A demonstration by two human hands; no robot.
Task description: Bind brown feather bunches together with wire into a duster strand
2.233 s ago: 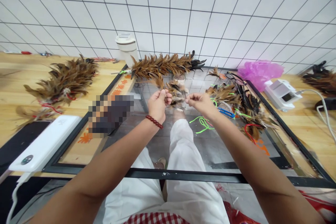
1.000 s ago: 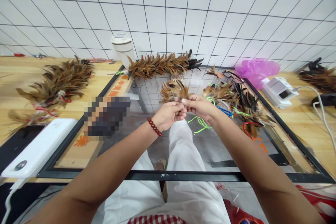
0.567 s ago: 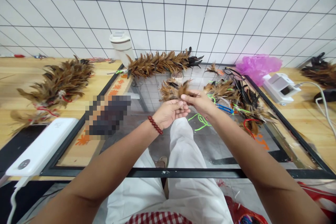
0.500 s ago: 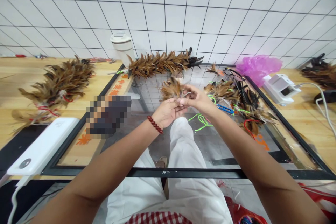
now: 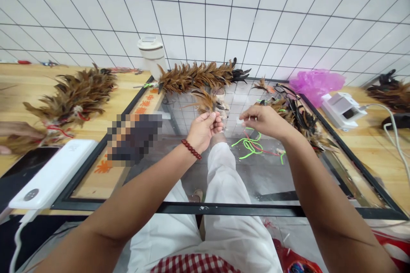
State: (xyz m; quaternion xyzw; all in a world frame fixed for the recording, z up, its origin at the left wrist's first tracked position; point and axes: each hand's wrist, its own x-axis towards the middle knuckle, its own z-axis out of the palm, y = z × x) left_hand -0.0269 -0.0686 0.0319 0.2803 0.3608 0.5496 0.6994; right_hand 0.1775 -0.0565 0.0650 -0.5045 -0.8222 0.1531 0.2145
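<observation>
My left hand [image 5: 205, 130], with a red bead bracelet at its wrist, pinches a small bunch of brown feathers [image 5: 205, 101] by its lower end. The feather tips point up and away from me. Just right of it, my right hand [image 5: 267, 120] hovers palm down over the glass with its fingers drawn together. A small white bit [image 5: 239, 121] shows at those fingertips; what it is, I cannot make out. Below this hand lie loops of bright green cord [image 5: 251, 147] and a thin red string. Beyond both hands stretches a long feather strand [image 5: 198, 77], brown with a black end.
A black-framed glass panel [image 5: 224, 210] spans the tabletop. A feather pile [image 5: 297, 115], a pink plastic bag [image 5: 317, 85] and a white device [image 5: 342, 108] are at right. A power bank [image 5: 54, 175], another feather strand [image 5: 77, 91] and another person's hand [image 5: 21, 130] are at left.
My right hand has parted from the left and moved right. My left hand keeps the feather bunch. Another person's hand has come in at the left edge. The blue tool is out of sight.
</observation>
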